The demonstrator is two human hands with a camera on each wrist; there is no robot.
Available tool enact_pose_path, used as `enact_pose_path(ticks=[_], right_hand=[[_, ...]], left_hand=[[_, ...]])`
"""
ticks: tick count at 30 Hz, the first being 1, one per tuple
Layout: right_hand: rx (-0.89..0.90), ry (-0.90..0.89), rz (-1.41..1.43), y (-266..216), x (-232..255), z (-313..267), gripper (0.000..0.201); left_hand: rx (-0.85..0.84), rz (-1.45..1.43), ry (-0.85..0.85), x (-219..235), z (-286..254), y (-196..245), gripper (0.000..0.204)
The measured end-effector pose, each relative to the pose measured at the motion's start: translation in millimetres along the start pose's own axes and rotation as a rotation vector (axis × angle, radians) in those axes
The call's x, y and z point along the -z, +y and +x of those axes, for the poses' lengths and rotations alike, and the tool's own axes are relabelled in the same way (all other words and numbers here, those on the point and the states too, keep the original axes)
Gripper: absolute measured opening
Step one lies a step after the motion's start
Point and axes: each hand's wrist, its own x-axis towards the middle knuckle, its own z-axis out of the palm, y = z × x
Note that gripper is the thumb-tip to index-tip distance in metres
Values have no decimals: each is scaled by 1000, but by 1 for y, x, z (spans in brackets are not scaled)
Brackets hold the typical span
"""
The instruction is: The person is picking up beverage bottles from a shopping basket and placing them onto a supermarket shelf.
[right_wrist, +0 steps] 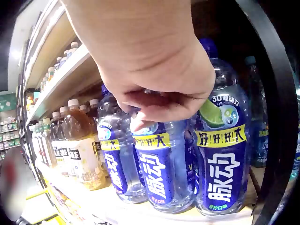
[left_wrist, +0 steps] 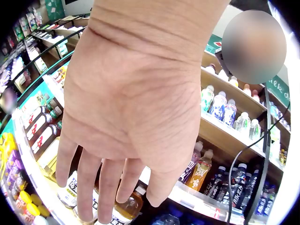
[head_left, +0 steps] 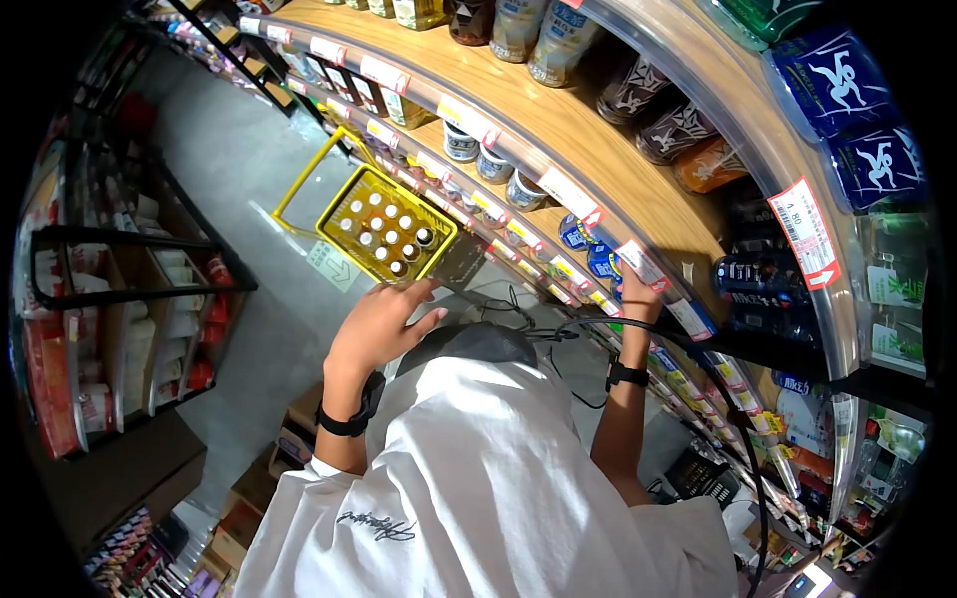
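Note:
My right hand (head_left: 638,299) reaches into the lower shelf on the right. In the right wrist view its fingers curl round the capped top of a blue-labelled drink bottle (right_wrist: 161,173), whose neck they hide. That bottle stands upright between two similar bottles, one on the left (right_wrist: 115,164) and one with a lime on its label (right_wrist: 222,164). My left hand (left_wrist: 133,103) holds nothing, its fingers extended and slightly spread. In the head view it hangs by the near end of a yellow shopping basket (head_left: 411,199), which carries several bottles with mostly white caps (head_left: 377,221).
The basket's raised yellow handle (head_left: 304,179) points away from me. A curved shelf edge with price tags (head_left: 469,120) runs along the right. Amber drink bottles (right_wrist: 82,145) stand left of the blue ones. A black cable (head_left: 743,419) hangs near my right arm. Another rack (head_left: 130,299) stands across the aisle.

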Motion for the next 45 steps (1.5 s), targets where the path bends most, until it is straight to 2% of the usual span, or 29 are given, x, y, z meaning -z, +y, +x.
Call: enact_pose_path(ticks=[1, 2, 3, 5, 9, 11, 13, 16, 18, 22, 24, 25, 27, 29, 31, 32, 33, 34, 35, 36, 37, 39, 41, 43, 44, 45], right_hand=[[56, 48, -125, -1, 0, -3, 31], [276, 188, -144, 1, 0, -10, 33], [281, 182, -145, 1, 1, -14, 33], [371, 152, -15, -7, 7, -22, 52], [390, 188, -72, -17, 11, -48, 62], [349, 326, -332, -18, 10, -64, 74], [359, 275, -273, -28, 18, -79, 80], [317, 193, -374, -37, 24, -89, 86], [414, 152, -269, -29, 22, -88, 91], [446, 134, -324, -22, 24, -92, 93], [291, 32, -338, -48, 37, -109, 82], [291, 32, -336, -54, 42, -112, 82], [402, 142, -193, -63, 53, -119, 73], [377, 95, -220, -68, 67, -124, 68], [474, 19, -35, -65, 74, -128, 65], [296, -113, 128, -70, 79, -136, 58], [290, -111, 131, -79, 87, -144, 58], [157, -237, 337, -93, 97, -152, 54], [21, -360, 544, -99, 102, -158, 50], [-6, -336, 617, -89, 97, -161, 49], [-11, -329, 624, -83, 92, -163, 49], [-80, -442, 910, -75, 86, -166, 29], [-16, -475, 861, -83, 87, -168, 29], [-140, -428, 916, -97, 88, -174, 45], [-209, -654, 1098, -90, 89, -164, 47], [-199, -700, 1109, -93, 92, -164, 52]], left_hand=[[11, 2, -1, 1, -2, 3, 32], [21, 4, -2, 2, -4, 4, 32], [28, 2, 2, 0, -7, 3, 32], [32, -22, 4, -4, -9, -1, 32], [10, -3, 15, -6, -13, -4, 33], [14, 12, -1, -5, -14, -3, 34], [9, 23, 3, -7, -16, -3, 34], [-3, 41, -12, -9, -17, -4, 35], [-10, 50, -29, -9, -17, -3, 35], [-60, 48, -41, -12, -18, -1, 36], [-98, 65, -45, -13, -17, -2, 38], [-98, 67, -45, -12, -16, -1, 38], [-111, 11, -43, -13, -15, 2, 39], [-98, 25, -94, -10, -9, 12, 41], [-85, 42, -142, -12, -1, 19, 43], [-156, 8, -90, -16, 4, 21, 49], [-226, -27, -37, -20, 8, 24, 57], [-228, -23, -43, -25, 13, 27, 57], [-321, -2, 100, -30, 19, 31, 66], [-414, 19, 242, -33, 23, 35, 75], [-421, 23, 234, -32, 26, 38, 75], [-373, -89, 99, -28, 29, 46, 91], [-329, -104, 42, -20, 26, 45, 90], [-251, -105, -46, -13, 20, 46, 86], [-199, -65, -77, -10, 15, 49, 82], [-180, -89, -132, -9, 12, 47, 82]])
